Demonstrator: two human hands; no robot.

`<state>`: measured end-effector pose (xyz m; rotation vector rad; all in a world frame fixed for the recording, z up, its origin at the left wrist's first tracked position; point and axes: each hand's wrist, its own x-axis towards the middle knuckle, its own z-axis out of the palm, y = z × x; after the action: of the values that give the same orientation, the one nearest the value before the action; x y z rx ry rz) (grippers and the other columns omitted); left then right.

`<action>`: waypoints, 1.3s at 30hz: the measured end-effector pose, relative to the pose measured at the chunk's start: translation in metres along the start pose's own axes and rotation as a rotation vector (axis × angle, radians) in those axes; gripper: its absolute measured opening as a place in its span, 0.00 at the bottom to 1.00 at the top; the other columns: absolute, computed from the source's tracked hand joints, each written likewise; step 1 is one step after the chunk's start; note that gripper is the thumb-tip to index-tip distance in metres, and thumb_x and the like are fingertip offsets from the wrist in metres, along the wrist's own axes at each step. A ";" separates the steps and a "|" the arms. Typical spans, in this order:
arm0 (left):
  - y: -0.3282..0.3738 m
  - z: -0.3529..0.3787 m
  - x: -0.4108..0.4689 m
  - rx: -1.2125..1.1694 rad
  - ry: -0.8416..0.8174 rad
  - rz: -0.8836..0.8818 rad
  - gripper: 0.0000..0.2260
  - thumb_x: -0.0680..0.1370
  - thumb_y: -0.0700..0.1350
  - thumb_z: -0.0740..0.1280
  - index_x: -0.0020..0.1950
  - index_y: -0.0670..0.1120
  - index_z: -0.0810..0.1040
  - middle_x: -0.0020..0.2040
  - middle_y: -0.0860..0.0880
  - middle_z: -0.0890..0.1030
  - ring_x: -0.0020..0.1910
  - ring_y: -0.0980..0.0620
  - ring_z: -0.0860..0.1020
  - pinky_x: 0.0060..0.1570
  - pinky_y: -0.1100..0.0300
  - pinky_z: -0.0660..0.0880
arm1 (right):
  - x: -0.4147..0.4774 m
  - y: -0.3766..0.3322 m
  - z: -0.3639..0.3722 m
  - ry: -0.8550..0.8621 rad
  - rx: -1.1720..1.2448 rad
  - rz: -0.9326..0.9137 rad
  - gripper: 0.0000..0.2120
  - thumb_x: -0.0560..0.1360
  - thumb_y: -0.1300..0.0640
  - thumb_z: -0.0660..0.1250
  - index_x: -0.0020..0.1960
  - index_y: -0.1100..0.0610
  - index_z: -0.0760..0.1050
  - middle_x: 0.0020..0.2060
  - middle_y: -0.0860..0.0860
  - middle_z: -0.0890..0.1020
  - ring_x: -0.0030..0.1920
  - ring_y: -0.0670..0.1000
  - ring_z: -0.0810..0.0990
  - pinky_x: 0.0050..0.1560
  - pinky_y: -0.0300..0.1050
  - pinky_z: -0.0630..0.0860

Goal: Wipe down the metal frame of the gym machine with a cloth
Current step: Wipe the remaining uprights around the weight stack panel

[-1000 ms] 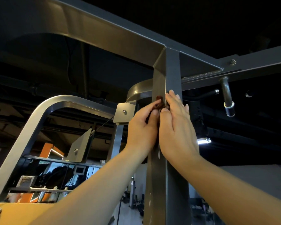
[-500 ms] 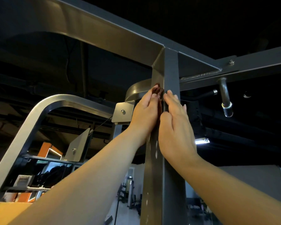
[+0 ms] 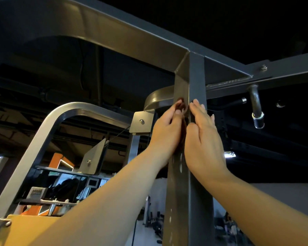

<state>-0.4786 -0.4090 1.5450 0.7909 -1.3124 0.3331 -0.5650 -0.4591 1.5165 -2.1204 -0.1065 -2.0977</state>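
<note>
A dark grey vertical post [image 3: 196,77] of the gym machine's metal frame rises in the middle and meets a horizontal beam [image 3: 114,41] at a welded corner. A small brown cloth [image 3: 182,104] lies against the post just below that corner, mostly hidden between my hands. My left hand [image 3: 165,134] holds the cloth on the post's left face, fingertips curled over its top. My right hand [image 3: 204,139] lies flat on the post's right face, fingers straight, thumb by the cloth.
A curved silver frame tube [image 3: 48,125] arcs at the left with a bolted plate [image 3: 140,124] next to my left hand. A short bar with a metal collar [image 3: 256,107] hangs from the right-hand beam [image 3: 283,68]. An orange pad [image 3: 25,228] sits at lower left.
Both hands slid the cloth up the post towards the corner, then came a little way back down. My left fingers now sit more over the top of the cloth.
</note>
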 end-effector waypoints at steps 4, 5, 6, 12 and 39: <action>-0.010 0.003 -0.022 -0.038 0.036 0.053 0.15 0.85 0.53 0.59 0.69 0.57 0.80 0.62 0.55 0.84 0.64 0.56 0.80 0.70 0.47 0.74 | 0.000 -0.001 0.001 0.003 0.000 -0.013 0.29 0.80 0.52 0.48 0.81 0.50 0.61 0.81 0.42 0.59 0.78 0.32 0.47 0.79 0.34 0.38; -0.015 0.003 -0.042 -0.068 0.035 0.057 0.13 0.87 0.51 0.59 0.67 0.59 0.80 0.61 0.56 0.84 0.63 0.57 0.81 0.68 0.49 0.75 | 0.000 0.000 0.000 -0.004 -0.009 -0.020 0.30 0.79 0.51 0.47 0.81 0.50 0.61 0.81 0.41 0.59 0.77 0.31 0.47 0.78 0.32 0.37; -0.022 0.001 -0.063 -0.093 0.045 0.050 0.13 0.87 0.49 0.59 0.66 0.60 0.80 0.60 0.58 0.84 0.62 0.58 0.81 0.67 0.52 0.76 | -0.001 0.000 -0.001 -0.010 -0.014 -0.025 0.30 0.79 0.51 0.47 0.81 0.50 0.60 0.81 0.41 0.59 0.77 0.31 0.47 0.76 0.31 0.36; -0.037 -0.003 -0.112 -0.039 0.079 -0.037 0.15 0.87 0.47 0.58 0.70 0.60 0.77 0.61 0.62 0.83 0.62 0.65 0.79 0.65 0.62 0.76 | -0.002 0.000 -0.001 -0.023 -0.035 -0.021 0.26 0.84 0.57 0.50 0.82 0.51 0.59 0.81 0.42 0.58 0.77 0.32 0.48 0.76 0.29 0.37; -0.052 0.002 -0.101 -0.105 0.048 0.101 0.19 0.84 0.51 0.59 0.75 0.59 0.73 0.71 0.59 0.77 0.74 0.59 0.72 0.76 0.48 0.67 | -0.021 0.005 -0.007 -0.092 -0.112 -0.055 0.26 0.85 0.60 0.50 0.83 0.50 0.54 0.81 0.40 0.53 0.65 0.17 0.39 0.79 0.34 0.38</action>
<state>-0.4725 -0.4256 1.4323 0.6265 -1.3168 0.3587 -0.5714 -0.4638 1.4957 -2.3046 -0.0608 -2.0818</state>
